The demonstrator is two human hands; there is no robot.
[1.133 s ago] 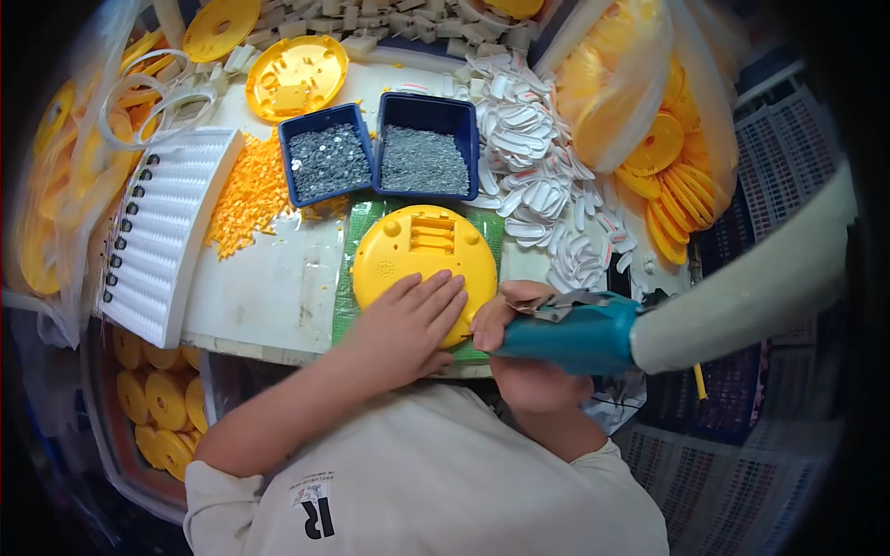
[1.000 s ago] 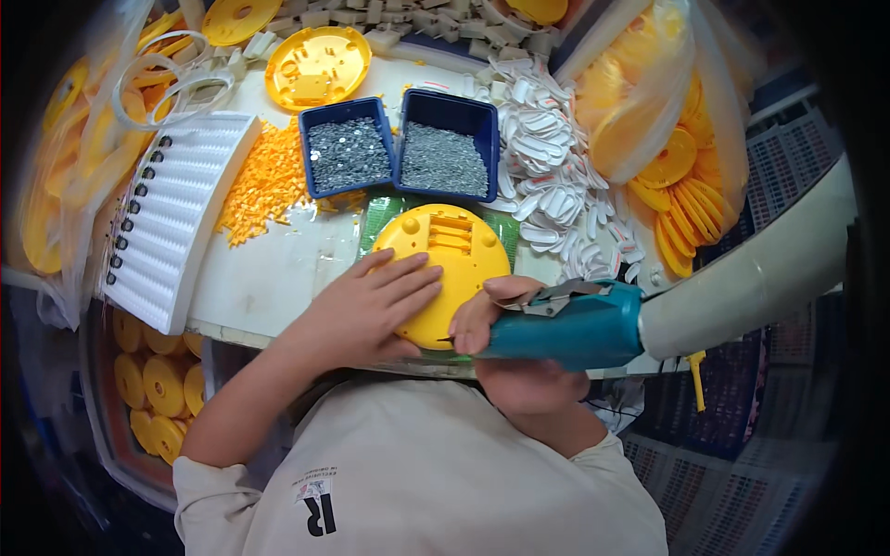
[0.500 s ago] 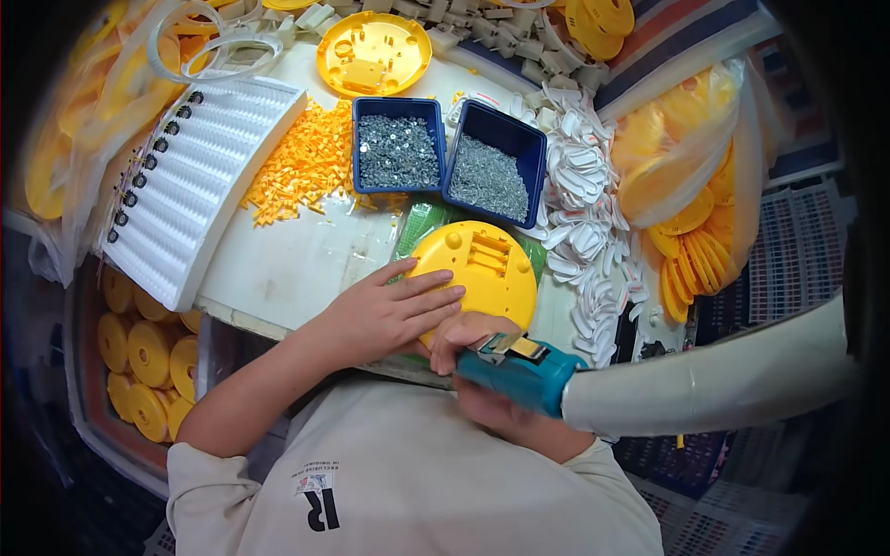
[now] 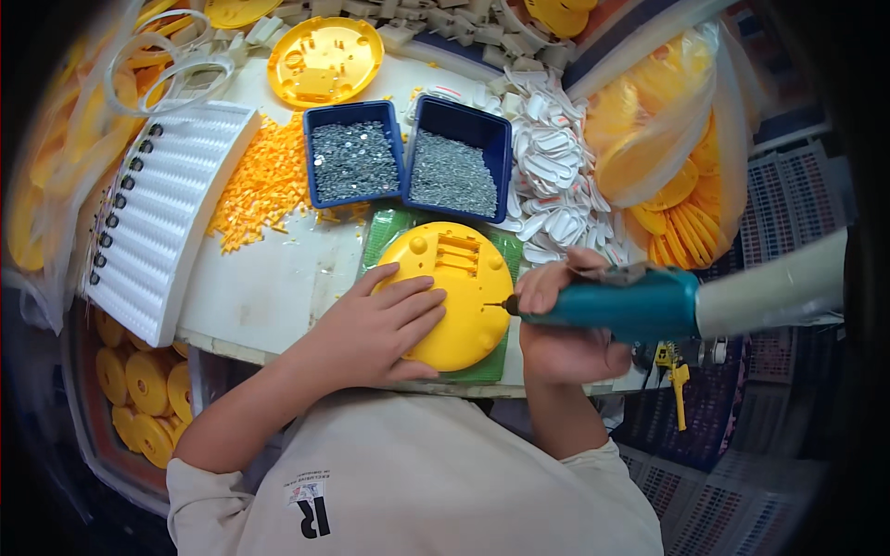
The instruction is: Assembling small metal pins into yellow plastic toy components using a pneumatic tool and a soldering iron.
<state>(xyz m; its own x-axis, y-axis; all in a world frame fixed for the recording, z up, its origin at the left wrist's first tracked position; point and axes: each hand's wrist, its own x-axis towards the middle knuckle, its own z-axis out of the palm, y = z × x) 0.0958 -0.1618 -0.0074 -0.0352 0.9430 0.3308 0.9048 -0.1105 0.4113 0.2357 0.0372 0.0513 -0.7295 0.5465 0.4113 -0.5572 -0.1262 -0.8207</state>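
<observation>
While the yellow round housing (image 4: 454, 292) lies on the green mat (image 4: 385, 230), the electric screwdriver (image 4: 612, 301) bit meets its right edge.
Left hand (image 4: 371, 329), fingers spread, should press flat; right hand (image 4: 565, 320), wrapped around the tool, should keep it square.

A white worktable (image 4: 278, 287) with a rounded front edge fills the middle of the view, brightly and evenly lit from above. To its right stand stacked grey crates (image 4: 788, 199) with lattice walls. Below the table's left edge, a bin (image 4: 139, 389) holds yellow discs. Clear bags (image 4: 667, 120) bulge at both sides. The floor cannot be seen.
</observation>
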